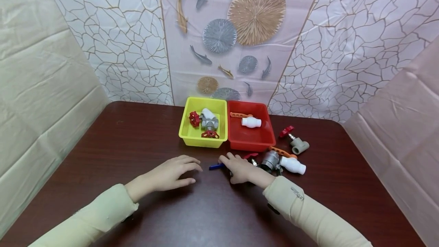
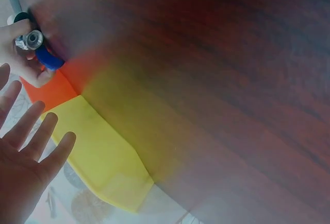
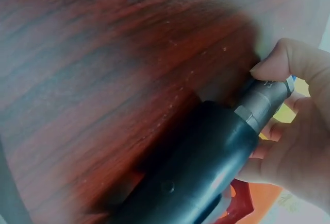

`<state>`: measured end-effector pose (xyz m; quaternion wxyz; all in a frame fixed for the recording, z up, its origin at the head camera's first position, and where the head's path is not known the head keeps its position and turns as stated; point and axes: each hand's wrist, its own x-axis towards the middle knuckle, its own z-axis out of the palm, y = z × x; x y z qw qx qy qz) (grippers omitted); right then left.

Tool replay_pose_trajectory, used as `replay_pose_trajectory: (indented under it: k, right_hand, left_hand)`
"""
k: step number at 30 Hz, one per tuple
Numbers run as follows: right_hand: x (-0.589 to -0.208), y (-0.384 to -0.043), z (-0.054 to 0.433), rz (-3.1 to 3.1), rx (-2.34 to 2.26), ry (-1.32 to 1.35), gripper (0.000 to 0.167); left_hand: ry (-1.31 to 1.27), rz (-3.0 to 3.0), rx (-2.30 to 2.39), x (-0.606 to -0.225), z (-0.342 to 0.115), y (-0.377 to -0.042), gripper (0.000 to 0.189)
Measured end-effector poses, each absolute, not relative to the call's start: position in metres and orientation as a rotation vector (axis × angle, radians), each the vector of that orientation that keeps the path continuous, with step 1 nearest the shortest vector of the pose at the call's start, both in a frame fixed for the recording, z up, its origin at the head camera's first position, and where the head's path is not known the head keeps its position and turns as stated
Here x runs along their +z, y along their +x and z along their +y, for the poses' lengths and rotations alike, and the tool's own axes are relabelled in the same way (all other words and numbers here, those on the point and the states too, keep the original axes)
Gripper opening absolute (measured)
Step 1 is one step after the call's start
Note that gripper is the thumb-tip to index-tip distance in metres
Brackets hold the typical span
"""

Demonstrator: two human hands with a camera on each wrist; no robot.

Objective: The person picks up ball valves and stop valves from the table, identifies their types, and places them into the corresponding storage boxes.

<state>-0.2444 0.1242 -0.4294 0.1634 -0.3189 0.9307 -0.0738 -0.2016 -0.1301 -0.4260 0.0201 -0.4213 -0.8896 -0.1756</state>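
Observation:
My right hand [image 1: 241, 169] holds a metal ball valve [image 3: 265, 100] with a blue lever [image 1: 217, 166], on the table in front of the red bin. In the right wrist view, my thumb lies on the valve's metal body, and a smooth black cylinder [image 3: 191, 167] fills the foreground. In the left wrist view, the valve's round end [image 2: 34, 39] and blue lever show beside the fingers. My left hand [image 1: 171, 172] hovers over the table left of the lever, fingers spread, holding nothing. Right of my right hand lie a larger metal valve [image 1: 270, 160] and a white valve [image 1: 293, 165] with an orange handle.
The yellow bin [image 1: 202, 141] at the back contains several valves, including red-wheeled ones. Against it stands the red bin [image 1: 250, 146], with a white orange-handled valve [image 1: 252, 122] inside. A beige valve [image 1: 300, 146] with a red wheel lies to its right. Patterned cloth hangs behind the table.

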Motion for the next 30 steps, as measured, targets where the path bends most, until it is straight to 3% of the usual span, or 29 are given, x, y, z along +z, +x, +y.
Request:
replay_pose_trajectory:
  k: [30]
  right_hand:
    - [-0.421, -0.239, 0.139, 2.635, -0.369, -1.077, 0.056]
  left_hand:
    - [-1.255, -2.796, -0.571, -0.423, -0.129, -0.202, 0.026]
